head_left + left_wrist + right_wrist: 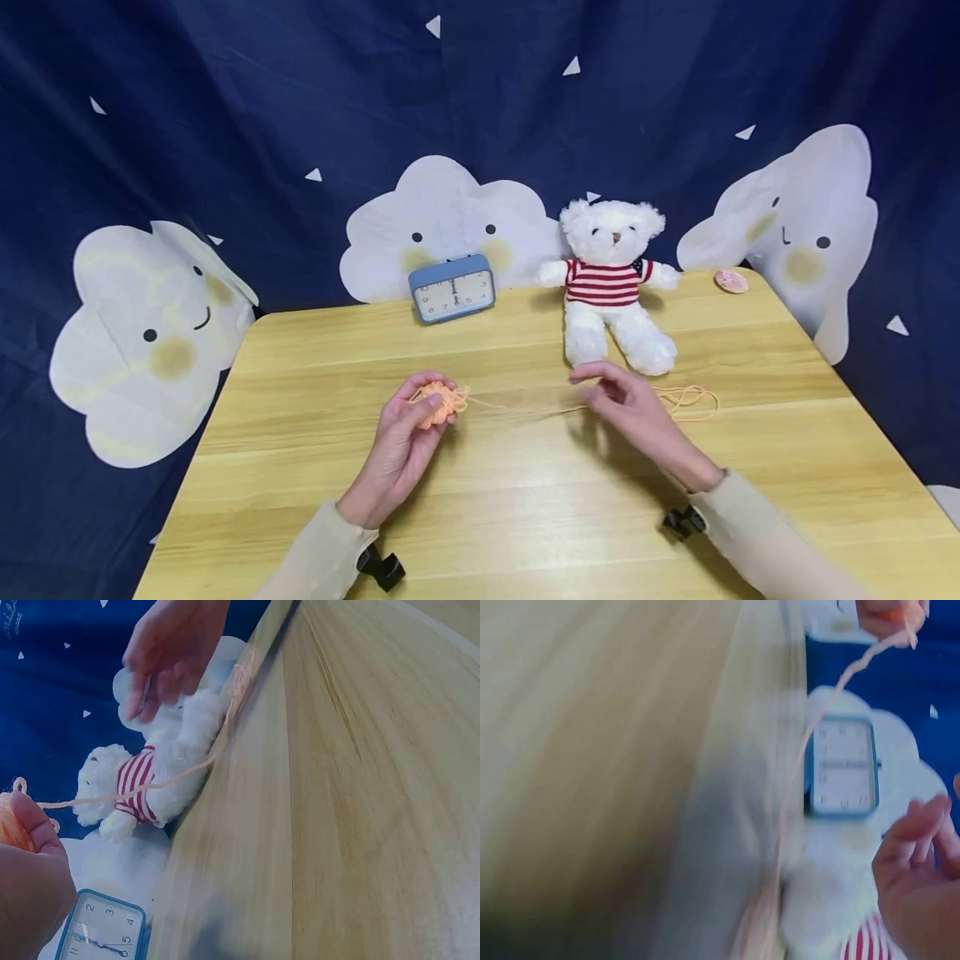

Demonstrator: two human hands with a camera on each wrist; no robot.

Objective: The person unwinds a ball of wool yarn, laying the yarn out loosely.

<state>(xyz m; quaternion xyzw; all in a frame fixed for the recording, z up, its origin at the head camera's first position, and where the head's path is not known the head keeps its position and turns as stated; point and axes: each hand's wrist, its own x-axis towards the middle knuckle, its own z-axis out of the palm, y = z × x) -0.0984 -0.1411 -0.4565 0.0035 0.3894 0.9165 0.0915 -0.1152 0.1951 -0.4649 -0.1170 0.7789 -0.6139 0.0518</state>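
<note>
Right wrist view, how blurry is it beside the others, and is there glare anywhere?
Right wrist: tabletop smeared, clock numerals too soft to read; left wrist: right hand blurred, some clock numerals legible; head: clearest overall, pale glare on the tabletop's lower middle, soft shadow below the right hand.

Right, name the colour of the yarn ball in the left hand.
Light peach-orange; the yarn ball shows best in the head view.

Your hands [405,440] are bare below pale cream long sleeves [318,557], with small black attachments [382,569] at both wrists.
</note>
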